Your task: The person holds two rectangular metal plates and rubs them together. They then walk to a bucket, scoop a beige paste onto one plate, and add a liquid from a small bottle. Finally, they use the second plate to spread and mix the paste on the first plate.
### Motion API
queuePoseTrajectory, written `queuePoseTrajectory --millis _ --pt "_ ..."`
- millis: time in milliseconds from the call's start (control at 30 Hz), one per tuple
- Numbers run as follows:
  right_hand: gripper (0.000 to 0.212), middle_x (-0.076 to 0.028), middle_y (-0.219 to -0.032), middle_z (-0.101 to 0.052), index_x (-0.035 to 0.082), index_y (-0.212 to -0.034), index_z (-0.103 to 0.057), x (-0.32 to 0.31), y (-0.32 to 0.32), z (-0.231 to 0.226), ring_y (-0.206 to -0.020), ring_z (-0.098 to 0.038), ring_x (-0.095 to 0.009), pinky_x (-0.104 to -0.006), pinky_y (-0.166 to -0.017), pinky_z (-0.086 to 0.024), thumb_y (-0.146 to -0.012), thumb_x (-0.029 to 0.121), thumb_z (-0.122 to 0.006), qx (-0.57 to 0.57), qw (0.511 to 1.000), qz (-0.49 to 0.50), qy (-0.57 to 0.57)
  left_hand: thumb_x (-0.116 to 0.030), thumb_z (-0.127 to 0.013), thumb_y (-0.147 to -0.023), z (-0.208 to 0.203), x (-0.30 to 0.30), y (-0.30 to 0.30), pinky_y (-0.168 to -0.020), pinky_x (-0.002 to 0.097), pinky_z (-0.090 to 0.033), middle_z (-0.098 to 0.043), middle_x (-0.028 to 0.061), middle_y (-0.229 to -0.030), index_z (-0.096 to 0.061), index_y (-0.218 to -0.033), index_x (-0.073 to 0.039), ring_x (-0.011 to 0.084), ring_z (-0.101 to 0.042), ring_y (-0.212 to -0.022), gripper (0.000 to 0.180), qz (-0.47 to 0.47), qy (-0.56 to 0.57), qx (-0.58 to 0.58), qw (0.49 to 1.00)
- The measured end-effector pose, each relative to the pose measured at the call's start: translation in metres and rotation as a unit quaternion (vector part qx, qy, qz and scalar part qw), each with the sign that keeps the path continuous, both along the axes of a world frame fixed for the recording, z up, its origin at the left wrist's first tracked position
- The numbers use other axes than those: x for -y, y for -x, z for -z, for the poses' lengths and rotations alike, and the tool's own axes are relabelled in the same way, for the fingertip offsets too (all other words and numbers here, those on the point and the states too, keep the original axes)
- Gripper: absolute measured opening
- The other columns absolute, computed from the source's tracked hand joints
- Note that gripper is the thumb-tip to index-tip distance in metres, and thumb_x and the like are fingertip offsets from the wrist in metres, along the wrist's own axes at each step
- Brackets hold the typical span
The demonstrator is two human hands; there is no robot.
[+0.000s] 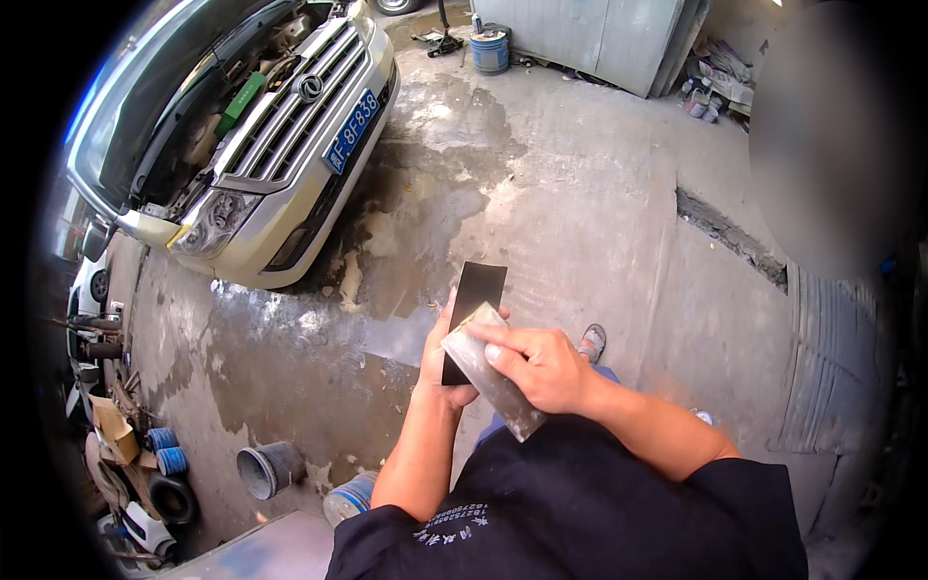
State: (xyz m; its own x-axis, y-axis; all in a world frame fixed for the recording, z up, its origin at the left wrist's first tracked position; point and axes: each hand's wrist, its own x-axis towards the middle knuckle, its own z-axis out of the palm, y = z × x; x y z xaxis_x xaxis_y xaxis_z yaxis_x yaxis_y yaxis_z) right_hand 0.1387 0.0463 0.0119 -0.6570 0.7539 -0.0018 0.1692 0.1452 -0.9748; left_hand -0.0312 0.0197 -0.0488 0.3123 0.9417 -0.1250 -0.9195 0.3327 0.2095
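Observation:
In front of my body, my left hand (437,350) is wrapped around a flat black rectangular piece (475,288), its fingers behind it. Whether that piece is rubber, plastic or abrasive sheet I cannot tell. My right hand (549,365) grips a worn grey rectangular plate, like a flat scraper (501,394), with thumb and forefinger along its face. The plate lies slantwise across the black piece and hides part of it. A small yellowish smear shows at its upper end, near my fingertips.
A light-coloured van (280,261) with its hood raised stands at the far left. Buckets (280,464), a tire (174,497) and scrap lie at the near left. A broken slot (730,237) cuts the concrete on the right. A blue bucket (490,54) stands by metal sheeting.

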Motion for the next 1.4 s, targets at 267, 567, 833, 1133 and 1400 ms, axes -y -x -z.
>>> queuePoseTrajectory --millis 267,567,833,1133,1400 --pt "0.032 -0.009 -0.09 -0.068 0.002 -0.124 -0.06 -0.027 -0.021 -0.008 -0.083 -0.065 -0.014 -0.0281 -0.073 -0.051 -0.096 0.013 -0.051 -0.115 0.988 0.097 0.036 -0.042 -0.036 -0.102 -0.033 0.012 -0.018 -0.057 0.0328 -0.044 -0.064 0.0067 -0.104 -0.055 -0.12 -0.011 0.0209 -0.058 -0.074 0.04 -0.073 0.025 -0.08 0.994" --pt "0.031 -0.012 -0.07 -0.058 0.013 -0.117 -0.067 -0.046 -0.027 0.016 -0.063 -0.057 -0.027 -0.0366 -0.061 -0.046 -0.086 0.012 -0.061 -0.048 0.967 -0.047 -0.244 -0.04 -0.035 -0.102 -0.018 0.021 -0.012 -0.056 0.0331 -0.044 -0.061 0.0069 -0.107 -0.052 -0.124 -0.009 0.0191 -0.056 -0.077 0.041 -0.029 0.044 -0.139 0.989" --pt "0.033 -0.012 -0.082 -0.063 0.011 -0.122 -0.064 -0.047 -0.039 -0.002 -0.072 -0.062 -0.023 -0.0313 -0.068 -0.049 -0.089 0.011 -0.06 -0.079 0.982 -0.081 -0.154 -0.043 -0.051 -0.095 -0.004 0.024 -0.001 -0.053 0.0262 -0.035 -0.06 0.0127 -0.083 -0.059 -0.106 -0.003 0.0142 -0.049 -0.067 0.042 0.039 -0.046 -0.313 0.948" --pt "0.041 -0.009 -0.123 -0.062 -0.001 -0.129 -0.056 -0.039 -0.087 0.004 -0.111 -0.056 -0.014 -0.0285 -0.098 -0.041 -0.092 0.014 -0.058 -0.16 0.955 -0.093 0.233 -0.012 -0.077 -0.073 -0.04 0.02 0.013 -0.083 0.0282 -0.046 -0.059 0.0106 -0.099 -0.048 -0.136 0.001 0.0193 -0.058 -0.088 0.071 -0.215 -0.195 -0.756 0.587" --pt "0.048 -0.005 -0.11 -0.063 0.001 -0.132 -0.054 -0.056 -0.072 0.006 -0.092 -0.059 -0.009 -0.0229 -0.08 -0.048 -0.088 0.019 -0.06 -0.196 0.888 -0.141 0.392 -0.017 -0.08 -0.072 -0.054 0.018 -0.004 -0.069 0.0331 -0.049 -0.058 0.0144 -0.092 -0.053 -0.13 0.0 0.0272 -0.059 -0.078 0.067 -0.134 -0.338 -0.792 0.49"
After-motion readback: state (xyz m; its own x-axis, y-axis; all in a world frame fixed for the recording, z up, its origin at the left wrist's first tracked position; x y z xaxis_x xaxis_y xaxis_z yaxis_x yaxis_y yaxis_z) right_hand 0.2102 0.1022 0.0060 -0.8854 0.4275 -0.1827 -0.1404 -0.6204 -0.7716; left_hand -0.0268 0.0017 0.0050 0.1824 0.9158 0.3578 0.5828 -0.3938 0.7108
